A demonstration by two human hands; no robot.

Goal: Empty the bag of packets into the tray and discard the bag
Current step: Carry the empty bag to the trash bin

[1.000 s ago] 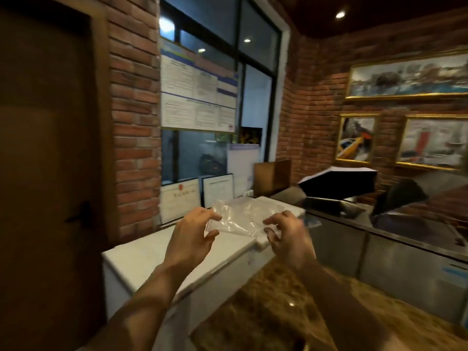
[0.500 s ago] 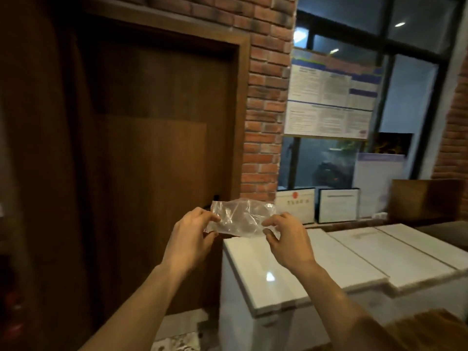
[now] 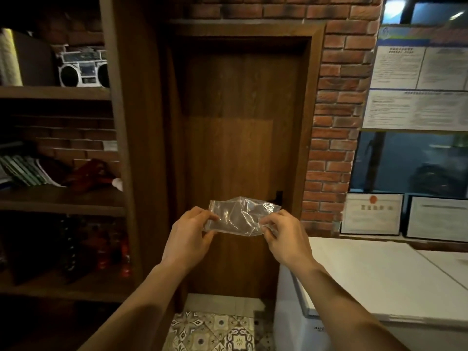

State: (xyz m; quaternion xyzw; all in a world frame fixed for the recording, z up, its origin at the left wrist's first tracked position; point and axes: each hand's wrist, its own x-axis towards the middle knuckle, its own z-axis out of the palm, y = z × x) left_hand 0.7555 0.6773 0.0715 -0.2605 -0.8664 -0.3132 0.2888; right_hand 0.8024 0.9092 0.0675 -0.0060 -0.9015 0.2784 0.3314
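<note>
A clear, crumpled plastic bag (image 3: 239, 216) hangs stretched between both hands at chest height, in front of a wooden door. My left hand (image 3: 188, 231) pinches its left edge and my right hand (image 3: 283, 234) pinches its right edge. The bag looks see-through with no packets visible inside. No tray is in view.
A closed wooden door (image 3: 240, 148) stands straight ahead in a brick wall. Dark wooden shelves (image 3: 58, 198) with a boombox, books and bottles fill the left. A white chest freezer (image 3: 379, 279) sits at the right, under framed certificates and a window. Patterned floor tiles (image 3: 215, 330) lie below.
The view has swung left, from the counter and freezer toward the door and shelves. Both hands have kept hold of the bag in front of me.
</note>
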